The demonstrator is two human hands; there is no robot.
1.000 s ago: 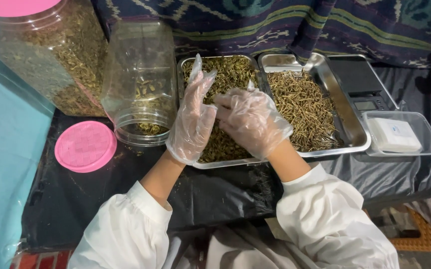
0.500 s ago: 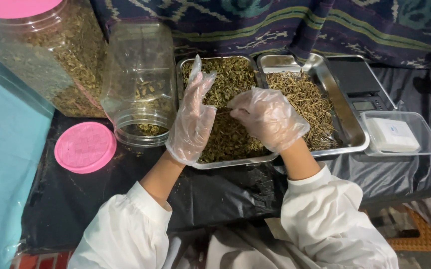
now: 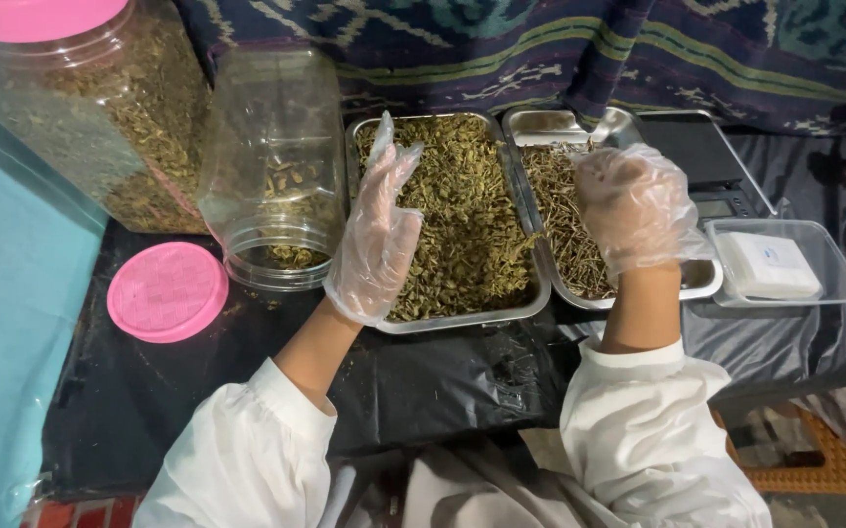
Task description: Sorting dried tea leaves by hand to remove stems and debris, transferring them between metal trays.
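Both hands wear loose clear plastic gloves. My left hand (image 3: 376, 235) is held flat and upright over the left edge of a steel tray (image 3: 462, 318) filled with greenish dried herb pieces; its fingers are apart and it holds nothing. My right hand (image 3: 638, 207) is curled into a loose fist above a second steel tray (image 3: 560, 122) of thin brown dried stems; whether any stems are inside the fist is hidden by the glove.
An open clear plastic jar (image 3: 276, 166) with a little herb lies tilted left of the trays, its pink lid (image 3: 168, 290) on the black sheet. A big herb-filled jar (image 3: 90, 108) stands far left. A scale (image 3: 711, 171) and a clear container (image 3: 784, 264) sit right.
My right hand moved right, from beside my left hand over the herb tray to above the stem tray, and closed into a fist. My left hand stayed put.
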